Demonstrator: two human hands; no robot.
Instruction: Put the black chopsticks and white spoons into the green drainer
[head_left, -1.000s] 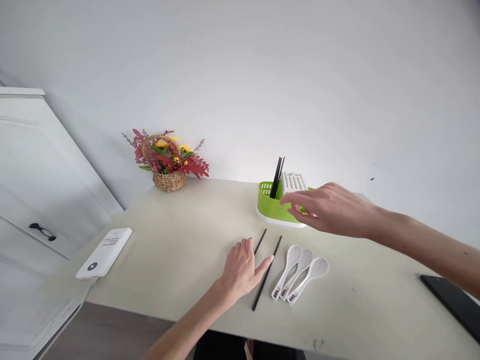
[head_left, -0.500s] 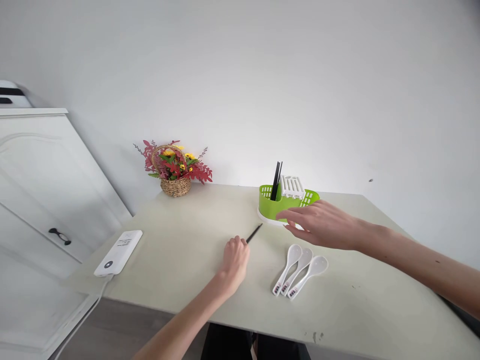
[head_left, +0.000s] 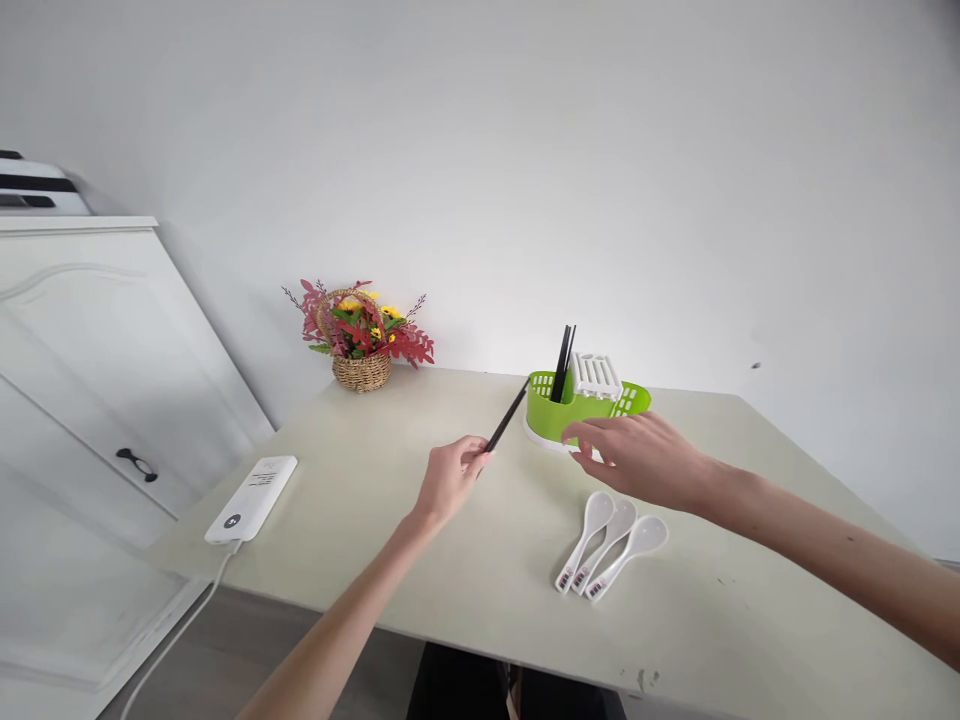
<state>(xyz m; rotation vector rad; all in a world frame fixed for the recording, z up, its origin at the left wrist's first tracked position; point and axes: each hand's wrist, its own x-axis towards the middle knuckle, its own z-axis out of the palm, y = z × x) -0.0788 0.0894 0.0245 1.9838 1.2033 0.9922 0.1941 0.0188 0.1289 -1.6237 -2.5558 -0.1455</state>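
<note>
My left hand (head_left: pixel 454 478) is closed around a pair of black chopsticks (head_left: pixel 508 416), raised off the table with their far ends pointing toward the green utensil holder (head_left: pixel 551 418). More black chopsticks (head_left: pixel 561 362) stand in that holder's left compartment, beside a white slotted rack (head_left: pixel 595 376). In front of the holder hovers my right hand (head_left: pixel 637 455), fingers apart and nothing in them; it covers part of the holder's lower right side. Three white spoons (head_left: pixel 609 545) lie side by side on the table below my right hand, bowls pointing away from me.
A wicker basket of artificial flowers (head_left: pixel 363 372) stands at the back left of the table (head_left: pixel 420 590). Nearer the left edge lies a white power bank (head_left: pixel 251 500) with a cable (head_left: pixel 184 625). A white cabinet (head_left: pixel 82 420) stands left of the table.
My left hand has gathered the two chopsticks off the table and lifted them toward the holder. My right hand has lowered slightly and stays open. The camera view has shifted a little.
</note>
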